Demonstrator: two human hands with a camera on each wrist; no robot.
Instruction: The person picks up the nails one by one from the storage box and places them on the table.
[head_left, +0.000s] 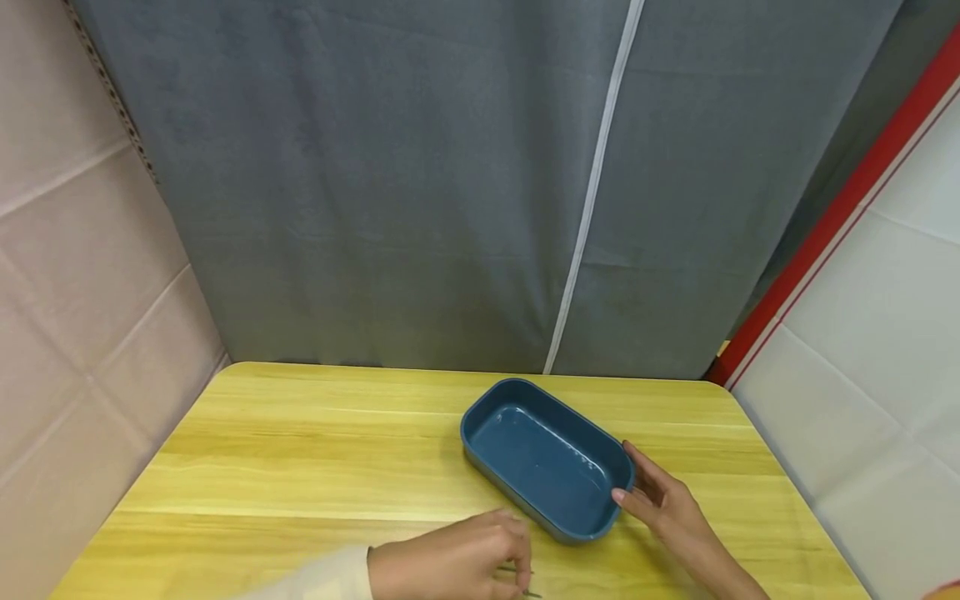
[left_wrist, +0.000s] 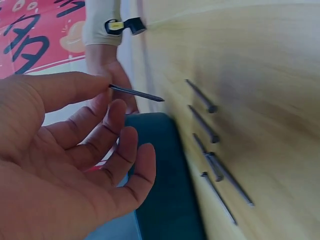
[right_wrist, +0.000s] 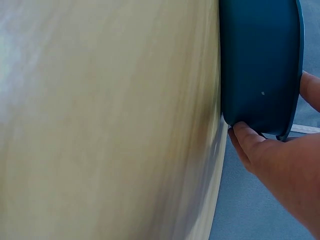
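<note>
Between thumb and index finger my left hand (head_left: 465, 557) pinches a dark steel nail (left_wrist: 137, 93), its tip pointing away from the fingers. The other fingers of that hand are loosely bent. Several more nails (left_wrist: 200, 94) lie on the wooden tabletop beside the hand, seen in the left wrist view. A blue rectangular dish (head_left: 540, 467) with rounded corners stands slantwise on the table, its inside bare. My right hand (head_left: 675, 512) grips the dish's near right end, thumb at the rim and fingers along the outer wall (right_wrist: 262, 60).
The light wooden table (head_left: 300, 450) ends at a grey curtain (head_left: 390, 183) at the back. A pale cloth wall (head_left: 82, 292) rises on the left. On the right stands a white panel (head_left: 862, 358) with a red border (head_left: 847, 200).
</note>
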